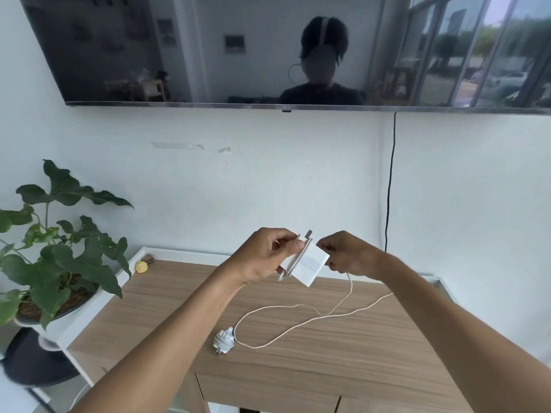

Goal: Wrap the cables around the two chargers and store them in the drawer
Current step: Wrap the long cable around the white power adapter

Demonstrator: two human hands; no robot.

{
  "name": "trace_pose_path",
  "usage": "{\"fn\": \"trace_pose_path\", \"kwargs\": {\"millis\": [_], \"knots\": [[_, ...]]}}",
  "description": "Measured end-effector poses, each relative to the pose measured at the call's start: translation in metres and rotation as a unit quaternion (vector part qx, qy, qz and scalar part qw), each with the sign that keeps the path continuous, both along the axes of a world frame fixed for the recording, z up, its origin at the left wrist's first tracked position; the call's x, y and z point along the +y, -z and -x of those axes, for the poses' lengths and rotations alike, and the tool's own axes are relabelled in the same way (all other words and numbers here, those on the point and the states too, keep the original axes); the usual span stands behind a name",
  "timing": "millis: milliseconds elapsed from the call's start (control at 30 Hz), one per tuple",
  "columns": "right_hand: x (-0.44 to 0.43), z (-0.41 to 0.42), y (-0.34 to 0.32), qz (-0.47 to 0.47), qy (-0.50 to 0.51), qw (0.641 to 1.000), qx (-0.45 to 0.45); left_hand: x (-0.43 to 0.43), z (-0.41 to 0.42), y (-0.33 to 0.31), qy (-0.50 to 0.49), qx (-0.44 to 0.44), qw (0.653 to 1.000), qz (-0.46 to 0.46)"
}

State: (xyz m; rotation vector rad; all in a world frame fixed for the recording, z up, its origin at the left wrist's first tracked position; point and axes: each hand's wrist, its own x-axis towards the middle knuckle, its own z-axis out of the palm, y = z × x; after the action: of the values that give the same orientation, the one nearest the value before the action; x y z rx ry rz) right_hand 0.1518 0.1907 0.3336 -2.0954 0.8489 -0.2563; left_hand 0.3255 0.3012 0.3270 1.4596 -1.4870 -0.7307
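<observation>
White wall and a dark TV [226, 49] back a wooden cabinet [298, 365]. One wrapped charger [224, 340] lies there — the second charger [307, 263] is held above, left hand [262, 257] clamped on it, right hand [346, 254] pinching its cable [286, 307]. Wrapping is barely begun; next, wind the slack round.

A home living room: a large dark television [268, 49] hangs on a plain white wall [268, 174], its black cable [391, 180] running down behind a wood-grain surface [298, 353], beside which a leafy potted plant [56, 257] stands.
</observation>
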Motion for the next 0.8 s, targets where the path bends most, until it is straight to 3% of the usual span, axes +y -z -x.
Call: {"fn": "trace_pose_path", "kwargs": {"millis": [100,167,367,467,667,800], "knots": [[-0.002,0.005,-0.012,-0.097,-0.045,0.994,-0.016,0.002,-0.002,0.006,0.003,-0.078,0.997,0.008],[0.000,0.004,-0.017,-0.097,-0.030,0.995,-0.016,0.002,-0.003,0.011,-0.020,-0.112,0.993,0.017],[0.018,-0.015,-0.012,0.126,0.074,0.989,0.009,-0.001,-0.003,0.011,-0.097,-0.115,0.988,0.022],[0.027,-0.018,-0.013,0.161,0.112,0.980,-0.028,-0.004,-0.004,0.012,-0.141,-0.143,0.979,0.027],[0.051,-0.023,-0.003,0.357,0.120,0.924,-0.071,-0.011,0.002,0.014,-0.191,-0.029,0.981,0.024],[0.059,-0.027,0.008,0.425,0.137,0.886,-0.127,-0.018,0.007,0.009,-0.215,0.072,0.974,0.024]]}}
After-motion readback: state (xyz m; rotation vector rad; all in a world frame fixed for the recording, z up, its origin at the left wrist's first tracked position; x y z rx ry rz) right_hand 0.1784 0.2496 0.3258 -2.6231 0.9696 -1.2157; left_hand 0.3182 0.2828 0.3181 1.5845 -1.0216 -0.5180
